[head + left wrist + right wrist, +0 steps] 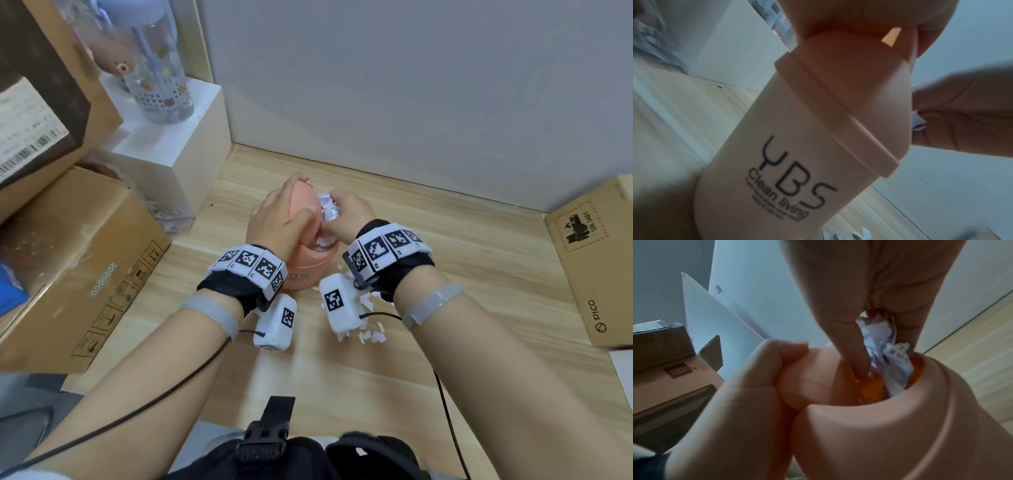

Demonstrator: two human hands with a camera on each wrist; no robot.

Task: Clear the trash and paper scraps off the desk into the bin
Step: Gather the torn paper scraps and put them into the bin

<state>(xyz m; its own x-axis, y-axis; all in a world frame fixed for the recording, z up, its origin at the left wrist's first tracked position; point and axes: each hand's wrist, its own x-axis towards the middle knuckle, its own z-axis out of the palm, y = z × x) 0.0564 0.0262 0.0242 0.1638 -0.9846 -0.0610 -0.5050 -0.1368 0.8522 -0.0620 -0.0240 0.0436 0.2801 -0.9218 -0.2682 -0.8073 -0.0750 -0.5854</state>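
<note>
A small pink desktop bin [308,267] [797,154] printed "YBS clean living" stands on the wooden desk [445,274]. My left hand [284,219] [748,386] grips its swing lid [305,202] [809,381], holding it tipped open. My right hand [349,214] [869,313] pinches a bunch of white paper scraps [327,212] [885,350] and pushes them down into the bin's opening. More white scraps [366,330] [838,233] lie loose on the desk just in front of the bin, partly hidden under my right wrist unit.
A large cardboard box [75,260] sits at the left, with a white block [171,144] and a clear bottle [161,68] behind it. Another cardboard box [596,260] lies at the right edge. A grey wall [411,85] closes the back.
</note>
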